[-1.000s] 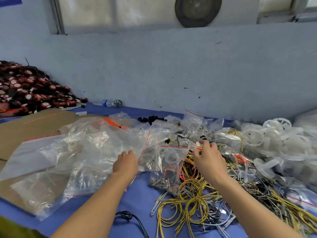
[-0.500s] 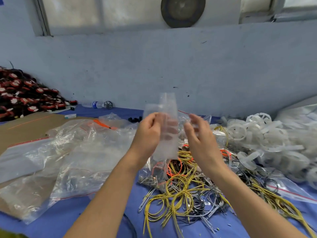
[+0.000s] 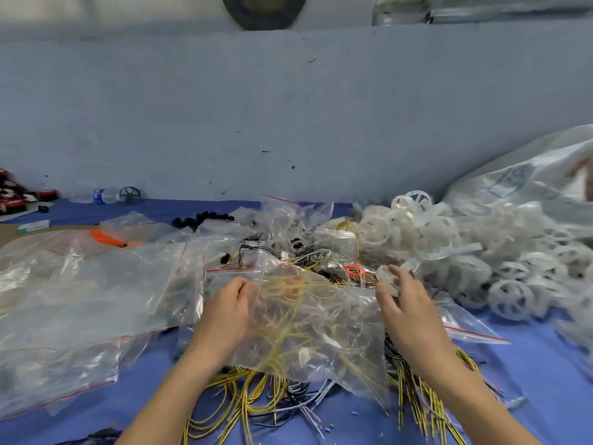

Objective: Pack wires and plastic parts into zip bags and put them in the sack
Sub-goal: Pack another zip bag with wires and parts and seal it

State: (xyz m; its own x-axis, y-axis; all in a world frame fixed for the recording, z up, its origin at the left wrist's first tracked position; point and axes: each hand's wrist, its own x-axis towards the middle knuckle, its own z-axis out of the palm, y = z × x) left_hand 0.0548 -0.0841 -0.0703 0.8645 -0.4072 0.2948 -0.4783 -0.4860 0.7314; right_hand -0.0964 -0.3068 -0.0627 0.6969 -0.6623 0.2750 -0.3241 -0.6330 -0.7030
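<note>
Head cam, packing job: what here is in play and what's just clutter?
In play:
left hand, gripping a clear zip bag
right hand, fingers spread
yellow wires
white plastic rings
spare zip bags
sack

Lying about:
water bottle
red and black pile

A table under a blue cloth (image 3: 529,364) carries everything. Left of the left hand's fingers (image 3: 239,287) lies a heap of clear zip bags with red seal strips (image 3: 80,300). Nearer than both hands' fingertips sprawl tangled yellow-and-black wires (image 3: 244,403). Right of and beyond the right hand's fingers (image 3: 399,279) sit piled translucent white plastic wheel-shaped rings (image 3: 465,252). Far beyond the left fingers, a clear plastic bottle (image 3: 102,195) lies on its side.
</note>
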